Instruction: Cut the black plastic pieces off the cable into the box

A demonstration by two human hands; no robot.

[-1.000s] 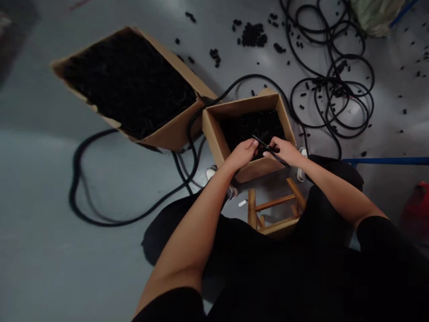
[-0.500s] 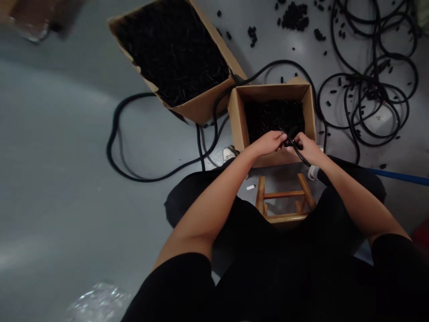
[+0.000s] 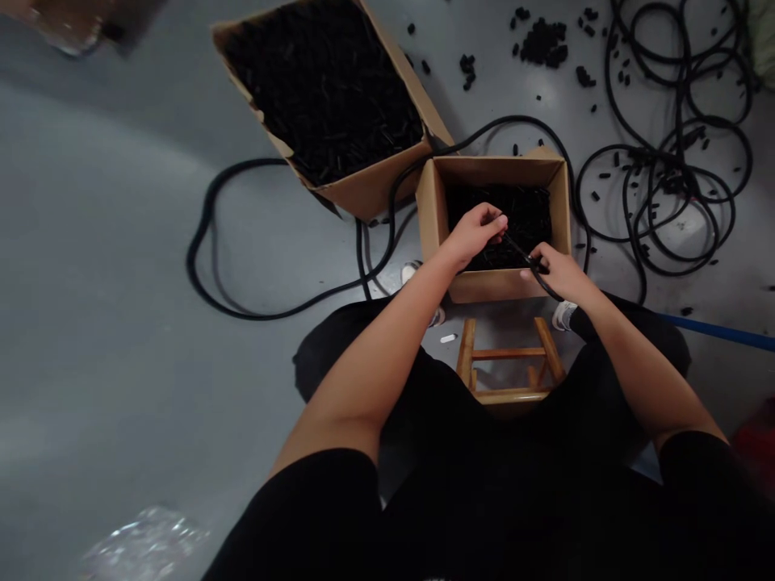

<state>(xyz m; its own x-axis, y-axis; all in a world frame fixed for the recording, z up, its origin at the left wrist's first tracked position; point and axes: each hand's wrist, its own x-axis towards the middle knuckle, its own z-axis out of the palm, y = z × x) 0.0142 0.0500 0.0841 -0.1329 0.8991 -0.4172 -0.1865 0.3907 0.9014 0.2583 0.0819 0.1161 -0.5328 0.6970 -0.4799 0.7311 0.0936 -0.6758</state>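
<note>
Over the smaller cardboard box (image 3: 490, 286), my left hand (image 3: 478, 232) is closed, its thumb and finger pinched together at the upper end of a slim, dark, rod-like object (image 3: 517, 248). My right hand (image 3: 558, 273) has its fingers curled round the lower part of that object, near the box's front right corner. A thicker black end (image 3: 548, 289) sticks out below the right hand toward me. Its exact kind is not clear. Many small black pieces (image 3: 526, 214) fill the bottom of the box, partly hidden by my left hand.
A larger cardboard box (image 3: 363, 190) heaped with black pieces stands at the upper left. A black hose (image 3: 260, 316) loops round both boxes, with more coils (image 3: 684, 270) at right. Loose black pieces (image 3: 545, 42) dot the floor. A wooden stool (image 3: 508, 353) sits between my legs.
My left hand has moved up and left, away from my right hand, and more of the slim object shows between them. My right hand has stayed nearly in place.
</note>
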